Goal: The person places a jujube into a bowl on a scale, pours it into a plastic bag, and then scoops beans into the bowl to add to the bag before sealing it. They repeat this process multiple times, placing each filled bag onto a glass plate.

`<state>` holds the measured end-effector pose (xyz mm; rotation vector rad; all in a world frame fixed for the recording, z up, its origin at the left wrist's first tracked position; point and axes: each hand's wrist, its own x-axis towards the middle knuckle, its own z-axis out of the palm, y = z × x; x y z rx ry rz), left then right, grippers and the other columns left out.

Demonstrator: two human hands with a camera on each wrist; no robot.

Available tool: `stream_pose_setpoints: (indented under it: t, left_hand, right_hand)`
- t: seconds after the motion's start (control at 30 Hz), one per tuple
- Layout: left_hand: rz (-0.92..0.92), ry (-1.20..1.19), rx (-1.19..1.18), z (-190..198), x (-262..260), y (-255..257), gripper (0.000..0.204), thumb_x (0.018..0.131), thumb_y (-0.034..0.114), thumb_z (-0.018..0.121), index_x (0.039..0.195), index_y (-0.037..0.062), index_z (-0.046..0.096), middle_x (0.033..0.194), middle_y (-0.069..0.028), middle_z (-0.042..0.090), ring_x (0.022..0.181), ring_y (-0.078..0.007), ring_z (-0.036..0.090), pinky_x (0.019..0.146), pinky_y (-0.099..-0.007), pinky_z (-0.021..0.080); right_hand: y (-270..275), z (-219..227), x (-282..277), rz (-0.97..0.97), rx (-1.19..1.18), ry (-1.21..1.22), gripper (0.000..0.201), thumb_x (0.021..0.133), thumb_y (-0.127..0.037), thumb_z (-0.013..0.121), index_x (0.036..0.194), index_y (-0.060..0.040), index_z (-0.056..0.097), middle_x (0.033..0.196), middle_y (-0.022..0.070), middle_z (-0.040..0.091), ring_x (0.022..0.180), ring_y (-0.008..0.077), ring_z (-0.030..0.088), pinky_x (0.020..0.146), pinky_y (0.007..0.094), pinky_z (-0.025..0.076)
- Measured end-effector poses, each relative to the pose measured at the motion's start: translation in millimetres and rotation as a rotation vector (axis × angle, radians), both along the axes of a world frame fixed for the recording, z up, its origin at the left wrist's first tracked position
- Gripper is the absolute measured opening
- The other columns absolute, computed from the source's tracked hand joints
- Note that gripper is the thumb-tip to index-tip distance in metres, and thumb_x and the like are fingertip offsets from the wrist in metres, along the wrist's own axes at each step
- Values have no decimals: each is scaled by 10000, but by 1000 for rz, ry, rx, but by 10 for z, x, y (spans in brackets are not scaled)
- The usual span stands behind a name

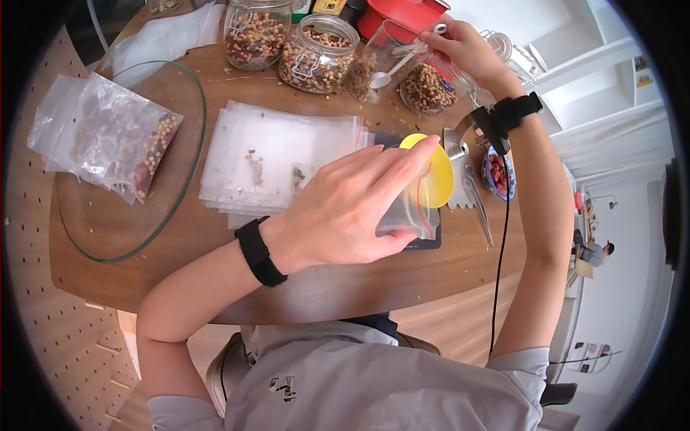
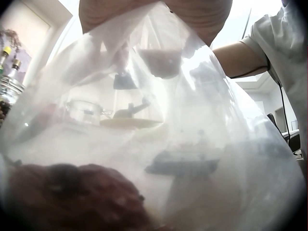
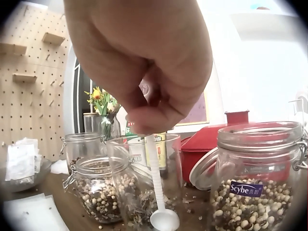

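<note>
The person's right hand (image 1: pixel 467 50) has its thumb and fingers together, pinching a white spoon (image 3: pixel 158 185) near the top of its long handle. The spoon hangs down from that pinch, with its little round end at the side of a tall glass (image 3: pixel 126 190) just below; I can't tell if it is inside the glass or in front of it. Brown dry flakes (image 3: pixel 137 207) sit low in the glass. To the right of the pinch is a jar of beans (image 3: pixel 260 202), and behind it a red pot (image 3: pixel 195 149). The spoon looks light, stiff and smooth, so it could twist if held loosely. The top end is a good place to hold, as it leaves the fingers above the glass. The left hand (image 1: pixel 345 205) is lower and nearer the person, its thumb and pointing finger wide apart at a clear bag (image 1: pixel 411 219); I can't tell if any finger squeezes it. The bag looks thin, floppy and slippery, so I'd hold it by the edge of its mouth.
</note>
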<state>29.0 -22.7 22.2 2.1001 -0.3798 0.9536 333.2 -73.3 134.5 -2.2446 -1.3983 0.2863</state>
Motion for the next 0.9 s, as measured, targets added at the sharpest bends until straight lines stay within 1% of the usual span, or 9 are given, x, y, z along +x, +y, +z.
stream_pose_setpoints:
  t: [0.1, 0.2, 0.3, 0.4, 0.43, 0.5, 0.6, 0.7, 0.9]
  left_hand:
    - [-13, -14, -6, -3, 14, 1, 1019, 664, 129, 879, 1537, -14, 374, 1186, -145, 684, 1007, -307, 683, 866, -386, 567]
    - [-15, -7, -4, 3, 11, 0, 1016, 667, 127, 877, 1537, -16, 373, 1186, -145, 683, 1006, -307, 683, 865, -387, 567]
    - [-9, -15, -6, 3, 11, 10, 1016, 667, 127, 877, 1538, -16, 372, 1180, -143, 683, 1004, -307, 683, 862, -389, 567]
    - [-7, 7, 5, 5, 6, 7, 1016, 668, 127, 877, 1538, -16, 372, 1170, -141, 683, 1000, -306, 682, 861, -387, 566]
    - [-7, 5, 5, 2, 7, 7, 1015, 668, 127, 877, 1538, -17, 373, 1168, -140, 682, 997, -306, 681, 860, -386, 565]
    - [-8, 2, 6, 0, 10, 4, 1015, 668, 127, 878, 1537, -17, 374, 1164, -140, 682, 990, -304, 680, 857, -385, 563]
    - [-10, 4, 2, 10, 4, -1, 1016, 666, 128, 879, 1537, -17, 376, 1160, -139, 681, 982, -302, 678, 852, -384, 561]
    - [-13, -1, -4, 8, 0, -4, 1016, 667, 130, 880, 1538, -16, 377, 1156, -138, 682, 977, -301, 678, 848, -384, 560]
    - [-3, 3, 4, 5, -3, -6, 1016, 670, 136, 882, 1539, -12, 377, 1157, -135, 682, 976, -299, 678, 845, -383, 561]
  right_hand:
    - [41, 12, 38, 1, -35, 40, 276, 1022, -275, 652, 1025, -7, 714, 795, -12, 641, 660, 42, 552, 580, 209, 443]
    - [74, 11, 32, 6, -45, 98, 283, 1025, -271, 647, 1059, -1, 724, 788, -16, 643, 638, 36, 543, 567, 207, 439]
    - [76, -42, 58, -25, 0, 34, 271, 1029, -260, 641, 1078, -9, 730, 790, -20, 649, 631, 33, 544, 568, 204, 442]
    - [51, -69, 63, -1, 33, 34, 256, 1036, -255, 638, 1073, -19, 728, 802, -19, 659, 631, 36, 553, 570, 199, 447]
    - [43, -71, 49, -12, 52, 124, 253, 1030, -245, 644, 1048, -5, 723, 791, -14, 653, 645, 44, 568, 592, 204, 468]
    - [24, -70, 15, -36, 91, 306, 252, 1019, -223, 656, 999, 21, 714, 770, -5, 643, 672, 61, 599, 636, 213, 510]
    - [-17, -113, 84, -83, 104, 406, 237, 1025, -215, 649, 1027, 11, 719, 803, -7, 652, 690, 52, 600, 635, 194, 497]
    - [-43, -167, 95, -166, 125, 450, 257, 1043, -243, 628, 1095, -5, 711, 809, -22, 651, 664, 29, 547, 587, 182, 441]
    - [-107, -187, 134, -326, 281, 422, 216, 1041, -190, 594, 1046, -5, 704, 781, -5, 635, 646, 53, 546, 557, 197, 420]
